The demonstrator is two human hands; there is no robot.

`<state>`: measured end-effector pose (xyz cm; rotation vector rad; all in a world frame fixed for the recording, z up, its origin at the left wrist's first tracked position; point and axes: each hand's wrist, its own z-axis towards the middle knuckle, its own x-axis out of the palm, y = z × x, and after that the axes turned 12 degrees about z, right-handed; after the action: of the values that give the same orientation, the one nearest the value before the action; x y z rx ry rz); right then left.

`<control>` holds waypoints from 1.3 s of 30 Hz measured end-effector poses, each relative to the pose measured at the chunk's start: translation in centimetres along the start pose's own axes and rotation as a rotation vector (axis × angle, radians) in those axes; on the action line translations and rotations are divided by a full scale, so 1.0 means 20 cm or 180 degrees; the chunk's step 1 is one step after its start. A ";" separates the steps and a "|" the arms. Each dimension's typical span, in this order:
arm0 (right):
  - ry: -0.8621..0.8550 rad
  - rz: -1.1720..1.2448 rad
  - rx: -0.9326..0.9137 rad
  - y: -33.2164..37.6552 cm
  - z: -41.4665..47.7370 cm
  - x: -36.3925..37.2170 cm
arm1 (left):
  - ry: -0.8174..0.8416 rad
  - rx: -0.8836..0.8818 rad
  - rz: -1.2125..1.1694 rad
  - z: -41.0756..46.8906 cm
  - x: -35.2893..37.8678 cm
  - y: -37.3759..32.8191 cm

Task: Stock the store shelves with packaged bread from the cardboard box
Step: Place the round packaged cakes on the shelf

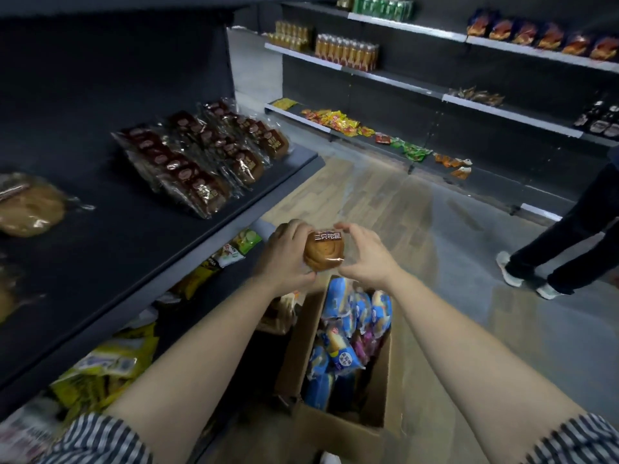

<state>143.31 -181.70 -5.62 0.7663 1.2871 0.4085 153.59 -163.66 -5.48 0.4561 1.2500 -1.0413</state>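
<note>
The shelf (140, 236) lies up and to the left of both hands, a broad dark deck with a leaning row of brown packs (201, 162) farther along it. The box (338, 426) stands open directly below the hands, with blue packs (338, 329) on end inside.

The left hand (288, 256) curls its fingers round the left side of the bun (324, 251). The right hand (365, 259) closes thumb and fingers on its right side, though whether it pinches bread or only the clear film is hard to tell. The bun sits between them, label up, above the box and well apart from the shelf.

The film looks slick. If one hand lets go early on the way left, the bun could slide out and drop into the box or onto the floor. Too firm a squeeze would flatten the soft bread. Set down carelessly beside the row, it could tip those leaning packs.
</note>
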 end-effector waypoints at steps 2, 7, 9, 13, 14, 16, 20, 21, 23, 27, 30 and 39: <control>0.0099 -0.0019 -0.0309 0.10 0.08 0.06 | -0.0089 -0.0202 0.0163 -0.08 -0.08 0.09; 0.0203 0.0308 -0.0981 0.42 0.25 0.30 | -0.0391 -0.0848 0.0608 -0.33 -0.28 0.29; 0.0338 0.0228 -0.1234 0.56 0.30 0.40 | -0.0540 -0.1083 0.0816 -0.45 -0.37 0.37; 0.0705 0.0335 -0.1635 0.78 0.33 0.58 | -0.0686 -0.1481 0.1072 -0.67 -0.53 0.47; 0.0819 0.0407 -0.1690 0.83 0.32 0.61 | -0.0698 -0.1558 0.1143 -0.72 -0.56 0.49; 0.1028 0.0526 -0.1762 0.91 0.32 0.66 | -0.0692 -0.1691 0.1284 -0.80 -0.60 0.51; 0.1308 0.0548 -0.1973 1.03 0.32 0.73 | -0.0805 -0.1935 0.1448 -0.92 -0.68 0.53; 0.1364 0.0570 -0.1999 1.05 0.33 0.75 | -0.0822 -0.1993 0.1493 -0.94 -0.69 0.54; 0.1447 0.0635 -0.2036 1.08 0.34 0.79 | -0.0784 -0.2091 0.1563 -0.96 -0.70 0.54; 0.1349 0.0516 -0.2112 1.10 0.40 0.83 | -0.0682 -0.2189 0.1625 -0.97 -0.71 0.57; 0.1284 0.0534 -0.2210 1.09 0.44 0.86 | -0.0583 -0.2295 0.1910 -0.96 -0.72 0.59; 0.1262 0.0302 -0.2080 1.17 0.60 0.98 | -0.0149 -0.2793 0.2664 -0.81 -0.78 0.72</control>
<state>163.11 -155.90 -1.77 0.1914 1.3663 1.0352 157.31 -137.94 0.48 0.2119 1.1713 0.2258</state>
